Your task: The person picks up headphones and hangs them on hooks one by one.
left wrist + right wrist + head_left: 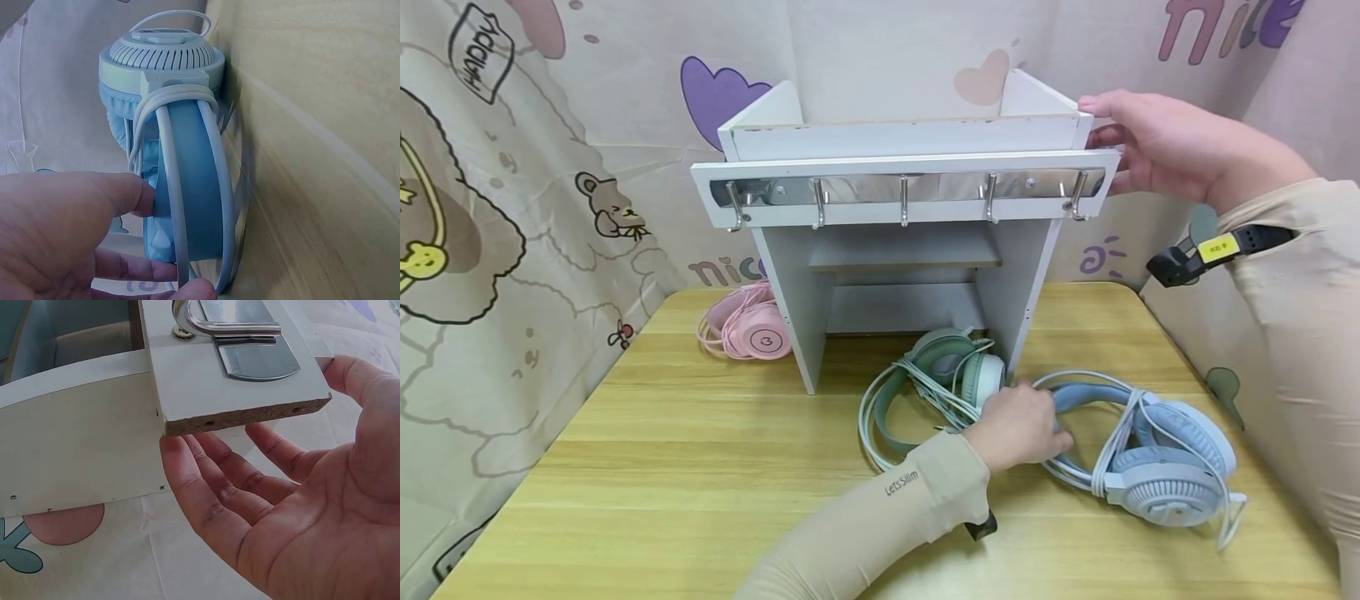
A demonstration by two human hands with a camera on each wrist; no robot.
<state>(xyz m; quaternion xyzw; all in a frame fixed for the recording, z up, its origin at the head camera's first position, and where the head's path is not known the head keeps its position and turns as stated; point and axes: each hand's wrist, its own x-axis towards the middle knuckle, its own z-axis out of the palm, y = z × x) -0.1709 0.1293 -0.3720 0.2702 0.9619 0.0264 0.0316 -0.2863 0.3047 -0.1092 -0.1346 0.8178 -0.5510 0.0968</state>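
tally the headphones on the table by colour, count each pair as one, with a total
Pink headphones: 1
Green headphones: 1
Blue headphones: 1
Total: 3 pairs

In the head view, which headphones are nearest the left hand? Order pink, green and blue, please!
1. Blue headphones: held by the left hand, rightmost.
2. Green headphones: close by, up and left.
3. Pink headphones: far left, beside the white rack.

The left sleeve (901, 483) reads "Lets Slim"; the patterned cloth (887, 50) bears "nice" twice (the lower one partly hidden by the white shelf (910, 137)) and a tilted "HAPPY". The yellow label (1217, 247) is illegible.
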